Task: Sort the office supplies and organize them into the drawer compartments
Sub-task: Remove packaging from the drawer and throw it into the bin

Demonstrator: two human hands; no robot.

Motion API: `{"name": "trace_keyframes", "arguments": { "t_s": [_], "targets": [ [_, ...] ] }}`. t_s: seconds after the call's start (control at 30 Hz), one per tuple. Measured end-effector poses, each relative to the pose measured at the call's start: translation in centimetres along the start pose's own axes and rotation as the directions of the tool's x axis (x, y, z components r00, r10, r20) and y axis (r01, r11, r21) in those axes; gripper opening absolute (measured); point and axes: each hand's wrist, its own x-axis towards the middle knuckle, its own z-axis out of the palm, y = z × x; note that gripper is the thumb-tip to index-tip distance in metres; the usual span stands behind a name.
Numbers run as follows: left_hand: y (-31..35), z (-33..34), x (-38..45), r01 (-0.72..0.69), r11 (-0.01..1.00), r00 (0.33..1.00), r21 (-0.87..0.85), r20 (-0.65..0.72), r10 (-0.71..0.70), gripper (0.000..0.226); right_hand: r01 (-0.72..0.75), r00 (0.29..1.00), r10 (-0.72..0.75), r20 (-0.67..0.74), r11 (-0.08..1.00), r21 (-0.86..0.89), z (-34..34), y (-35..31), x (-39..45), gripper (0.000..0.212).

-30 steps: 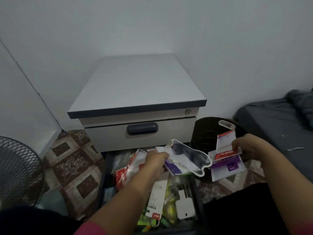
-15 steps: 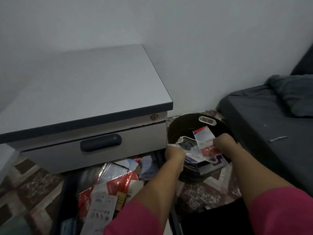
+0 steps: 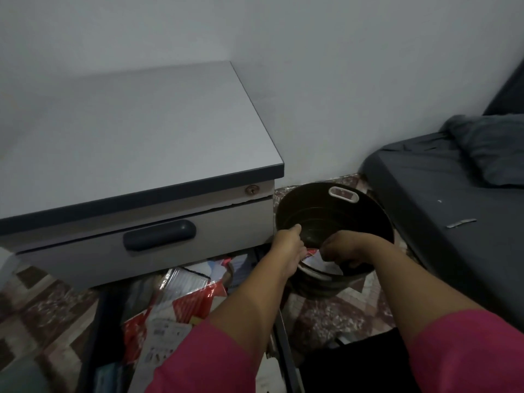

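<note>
Nearest me, open drawer [image 3: 181,321] is stuffed with red-and-white supply packets [image 3: 181,304]. Both hands are over the black bin [image 3: 334,211] rim to its right — left hand [image 3: 287,246] fingers straight, right hand [image 3: 344,249] curled on torn packaging [image 3: 312,258]. Beyond the drawer stands the grey cabinet [image 3: 136,137]; dark mattress [image 3: 442,194] far right.

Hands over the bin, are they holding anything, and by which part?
Both hands, left and right, are on torn packaging inside the bin. Where the fingers hold it cannot be told.
</note>
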Motion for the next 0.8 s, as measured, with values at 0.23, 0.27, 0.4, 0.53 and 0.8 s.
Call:
{"name": "trace_keyframes", "arguments": {
  "t_s": [0.23, 0.27, 0.4, 0.53, 0.8],
  "targets": [
    [-0.9, -4.0, -3.4, -0.036, 0.999, 0.998, -0.012, 0.056, 0.037, 0.049, 0.005, 0.963, 0.077, 0.257, 0.954, -0.301, 2.4, -2.4, -2.5, 0.044],
    [-1.1, -4.6, -4.1, -0.039, 0.999, 0.997, -0.021, 0.059, 0.040, 0.048, -0.004, 0.959, 0.094, 0.266, 0.947, -0.322, 2.5, -2.2, -2.4, 0.044],
    [-2.3, -7.7, -6.8, -0.061, 0.997, 0.996, -0.054, 0.055, 0.063, 0.043, -0.093, 0.926, 0.220, 0.307, 0.920, -0.380, 3.1, -0.5, -2.1, 0.036],
    [-4.2, -11.2, -9.9, -0.069, 0.997, 0.997, -0.032, 0.042, 0.070, 0.043, -0.127, 0.910, 0.276, 0.311, 0.896, -0.425, 3.7, 1.0, -2.4, 0.031],
    [-6.2, -19.3, -15.6, -0.079, 0.979, 0.987, 0.185, -0.126, 0.104, 0.017, -0.123, 0.963, 0.225, 0.147, 0.854, -0.505, 7.0, -1.0, -4.6, 0.049]
  ]
}}
